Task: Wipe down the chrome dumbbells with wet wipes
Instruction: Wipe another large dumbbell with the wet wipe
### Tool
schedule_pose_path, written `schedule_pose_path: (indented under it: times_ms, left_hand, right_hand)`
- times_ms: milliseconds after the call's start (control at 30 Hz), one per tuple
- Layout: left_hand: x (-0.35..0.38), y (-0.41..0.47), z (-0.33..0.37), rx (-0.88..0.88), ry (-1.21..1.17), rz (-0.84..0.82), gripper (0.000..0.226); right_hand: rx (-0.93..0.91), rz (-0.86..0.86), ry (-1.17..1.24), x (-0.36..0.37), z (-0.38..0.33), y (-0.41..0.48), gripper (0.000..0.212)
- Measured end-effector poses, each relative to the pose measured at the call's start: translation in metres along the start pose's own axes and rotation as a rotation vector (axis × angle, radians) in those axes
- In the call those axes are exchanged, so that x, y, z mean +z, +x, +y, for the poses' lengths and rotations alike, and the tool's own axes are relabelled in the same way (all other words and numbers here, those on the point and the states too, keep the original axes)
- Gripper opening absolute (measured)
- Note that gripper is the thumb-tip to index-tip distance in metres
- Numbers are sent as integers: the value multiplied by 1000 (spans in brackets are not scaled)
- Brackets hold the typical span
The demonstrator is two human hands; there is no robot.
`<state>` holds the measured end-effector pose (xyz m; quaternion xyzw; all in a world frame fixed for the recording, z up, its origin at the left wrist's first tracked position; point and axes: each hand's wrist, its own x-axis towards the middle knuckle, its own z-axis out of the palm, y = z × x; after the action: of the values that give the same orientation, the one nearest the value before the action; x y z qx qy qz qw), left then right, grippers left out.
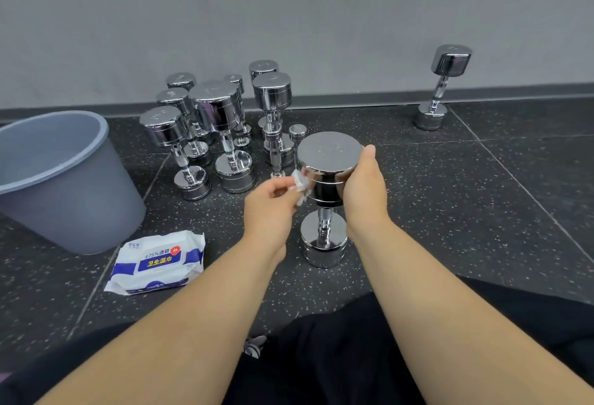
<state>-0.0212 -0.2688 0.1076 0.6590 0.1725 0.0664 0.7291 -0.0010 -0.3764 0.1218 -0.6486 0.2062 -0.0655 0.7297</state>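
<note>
Head view, looking down at the floor point(466, 199). A chrome dumbbell point(329, 151) stands upright on one head at the centre, just in front of the seated person's dark-clad legs. The right hand point(363, 189) grips the upper head from its right side, thumb tip at the top rim and fingers curled round the far side. The left hand point(270, 202) pinches a small crumpled wet wipe point(300, 184) between curled fingers at the left side of the same head. The wipe is blurred and appears to touch the chrome.

To the left lies a white and blue pack of wipes point(157, 261) (lid flap closed), flat on the floor, near a grey bucket point(61, 179). Behind the held dumbbell a cluster of upright dumbbells point(218, 122) of mixed sizes stands close together near the grey wall point(289, 12). A single dumbbell point(440, 86) stands well apart at the right, also upright.
</note>
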Motion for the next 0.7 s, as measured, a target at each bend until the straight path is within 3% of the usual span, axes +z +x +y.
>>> schedule_pose_path:
  times_ms: [133, 233, 333, 400, 567, 700]
  left_hand:
    - [-1, -1, 11, 52, -84, -84, 16]
    - [-2, -6, 3, 16, 30, -128, 17]
    - [-1, -9, -3, -32, 69, -164, 18]
    - [-3, -5, 5, 24, 34, -152, 18]
    - [-6, -5, 10, 76, 62, -139, 17]
    - [-3, -11, 6, 35, 18, -161, 19]
  right_hand:
    - [19, 79, 5, -2, 13, -12, 40]
    - [19, 90, 9, -5, 18, -18, 26]
    - [99, 124, 12, -8, 17, -22, 12]
    - [183, 111, 73, -10, 15, -23, 18]
    - [464, -155, 349, -14, 9, -34, 18]
    - [467, -292, 531, -12, 4, -43, 15]
